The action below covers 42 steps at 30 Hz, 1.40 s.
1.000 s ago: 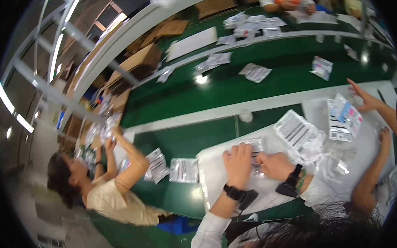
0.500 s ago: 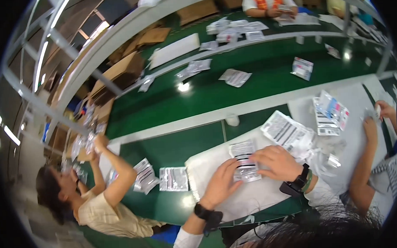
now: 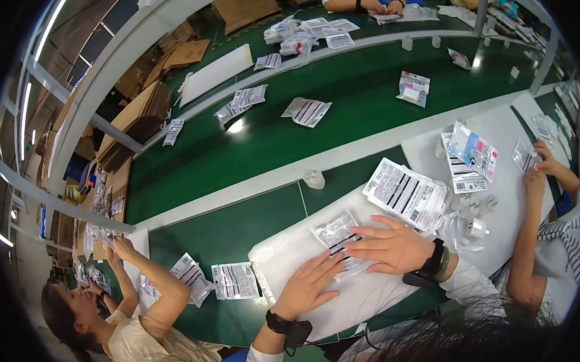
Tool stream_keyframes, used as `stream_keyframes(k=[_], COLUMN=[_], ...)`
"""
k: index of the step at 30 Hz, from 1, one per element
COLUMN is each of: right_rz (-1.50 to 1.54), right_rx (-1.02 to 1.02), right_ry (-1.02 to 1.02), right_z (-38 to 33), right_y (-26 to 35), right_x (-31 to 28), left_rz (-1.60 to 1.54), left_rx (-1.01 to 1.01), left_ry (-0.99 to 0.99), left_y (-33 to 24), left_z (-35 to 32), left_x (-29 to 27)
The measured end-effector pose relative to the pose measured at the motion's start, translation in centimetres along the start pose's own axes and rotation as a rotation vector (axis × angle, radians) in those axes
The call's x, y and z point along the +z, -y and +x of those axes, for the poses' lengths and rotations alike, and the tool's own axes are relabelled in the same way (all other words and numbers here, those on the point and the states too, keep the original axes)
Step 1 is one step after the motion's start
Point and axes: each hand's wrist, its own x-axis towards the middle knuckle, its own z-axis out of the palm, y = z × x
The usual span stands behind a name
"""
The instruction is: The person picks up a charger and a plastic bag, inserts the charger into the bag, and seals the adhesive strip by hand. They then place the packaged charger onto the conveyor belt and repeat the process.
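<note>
A flat silvery plastic packet (image 3: pixel 336 232) with dark printed bars lies on a white foam sheet (image 3: pixel 276 250) in front of me. My right hand (image 3: pixel 394 246) rests flat across its lower half, fingers stretched out and hiding part of it. Beside it, my left hand (image 3: pixel 308 286) is open too, palm down, its fingertips at the packet's near left edge. Neither hand grips anything. Just beyond my right hand is a pile of similar packets (image 3: pixel 405 191). Small white plug-like pieces (image 3: pixel 475 228) and clear wrapping sit to the right of that pile.
More packets (image 3: pixel 235 280) lie left of the sheet. A green conveyor belt (image 3: pixel 358 124) runs behind a pale rail, carrying scattered packets (image 3: pixel 307 111). A clear cup-like piece (image 3: pixel 313 179) stands near the rail. Co-workers handle things at left, right and far side; blue-and-white packets (image 3: pixel 473 150) lie at right.
The whole view has shifted slightly. My right hand's fingers have straightened and lie across the packet's lower half; my left fingers have flattened at its edge.
</note>
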Motion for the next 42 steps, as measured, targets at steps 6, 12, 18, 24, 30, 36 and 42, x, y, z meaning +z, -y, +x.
stream_keyframes(k=[6, 12, 18, 24, 30, 36, 42], right_rz=[0.085, 0.036, 0.028, 0.074, 0.124, -0.017, -0.030], right_rx=[-0.011, -0.036, -0.050, -0.067, -0.023, -0.011, -0.009], right_ry=[0.009, -0.004, -0.006, -0.014, -0.034, -0.034, -0.049], right_z=[0.1, 0.4, -0.1, 0.1, 0.1, 0.0, 0.8], right_y=[-0.2, -0.2, -0.3, -0.1, 0.4, -0.3, -0.6], right_x=[0.5, 0.6, 1.2, 1.1, 0.1, 0.0, -0.2], left_rz=[-0.387, -0.456, -0.489, 0.114, 0.387, 0.564, 0.502], left_rx=[-0.362, -0.690, -0.766, -0.486, -0.100, -0.131, -0.126], left_ry=[-0.261, -0.314, -0.308, -0.468, -0.227, -0.238, -0.220], left_y=[0.9, 2.9, 3.1, 2.0, -0.4, 0.0, 0.5], left_z=[0.0, 4.9, 4.6, 1.9, 0.9, -0.6, -0.7], left_x=[-0.3, 0.7, 0.4, -0.3, 1.0, 1.8, 1.5])
